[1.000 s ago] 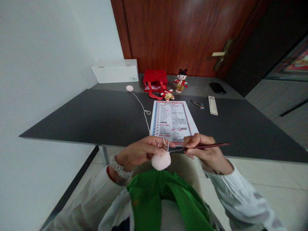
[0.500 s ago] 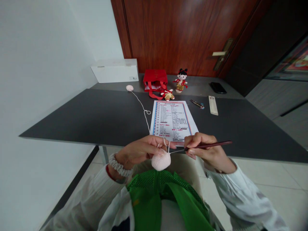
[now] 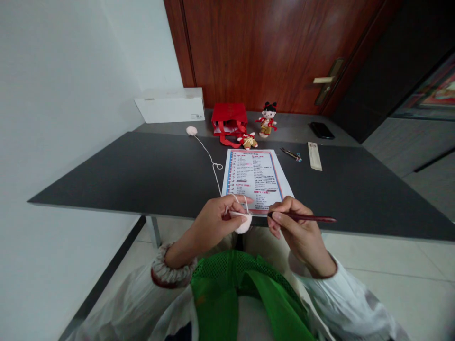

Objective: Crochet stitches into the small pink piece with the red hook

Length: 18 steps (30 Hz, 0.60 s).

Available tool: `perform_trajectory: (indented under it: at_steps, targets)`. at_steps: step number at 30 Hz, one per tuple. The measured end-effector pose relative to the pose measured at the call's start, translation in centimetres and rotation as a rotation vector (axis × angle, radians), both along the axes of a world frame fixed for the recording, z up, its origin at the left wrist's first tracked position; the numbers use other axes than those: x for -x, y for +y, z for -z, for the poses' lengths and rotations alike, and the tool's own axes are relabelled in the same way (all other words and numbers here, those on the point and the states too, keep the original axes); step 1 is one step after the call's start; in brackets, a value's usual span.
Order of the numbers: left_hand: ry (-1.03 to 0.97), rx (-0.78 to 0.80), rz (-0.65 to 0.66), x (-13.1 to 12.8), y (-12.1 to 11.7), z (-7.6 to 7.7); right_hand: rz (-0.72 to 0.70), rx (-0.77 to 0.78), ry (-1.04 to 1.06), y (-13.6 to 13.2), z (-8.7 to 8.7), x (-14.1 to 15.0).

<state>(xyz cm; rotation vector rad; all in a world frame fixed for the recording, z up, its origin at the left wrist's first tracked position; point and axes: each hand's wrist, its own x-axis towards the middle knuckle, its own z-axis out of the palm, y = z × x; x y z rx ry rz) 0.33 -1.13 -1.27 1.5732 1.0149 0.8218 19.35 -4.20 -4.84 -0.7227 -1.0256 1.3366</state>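
My left hand (image 3: 212, 223) holds a small pale pink crocheted ball (image 3: 244, 224), with white yarn looped over its fingers. My right hand (image 3: 297, 228) pinches a crochet hook (image 3: 305, 217) with a slim dark red handle, its tip close to the yarn at the ball. A thin white yarn strand (image 3: 209, 163) runs across the dark table from a small pink yarn ball (image 3: 191, 130) towards my left hand. A printed sheet of crochet instructions (image 3: 253, 177) lies just beyond my hands.
A red gift bag (image 3: 229, 119), a small crocheted doll (image 3: 267, 119) and a smaller doll (image 3: 248, 140) stand at the table's far end. Nearby lie a phone (image 3: 322, 130), small scissors (image 3: 291, 154), a paper packet (image 3: 314, 156) and a white box (image 3: 170, 106).
My left hand has turned and drawn back over the pink ball, now covering more of it, with yarn looped higher on its fingers. My right hand has dropped slightly, the hook now lying flatter.
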Motion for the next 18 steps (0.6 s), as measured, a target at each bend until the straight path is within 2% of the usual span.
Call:
perform_trajectory:
  at_steps: [6, 12, 18]
  targets:
    - [0.036, -0.07, -0.032, 0.0, 0.0, 0.3, 0.023, -0.107, -0.17, -0.4, -0.1, -0.5]
    - [0.05, -0.129, -0.086, -0.2, -0.3, 0.1, 0.151, -0.212, -0.323, -1.2, 0.1, 0.2]
    - [0.043, -0.096, -0.126, -0.6, -0.7, -0.2, 0.302, -0.326, -0.453, -2.4, 1.0, 1.5]
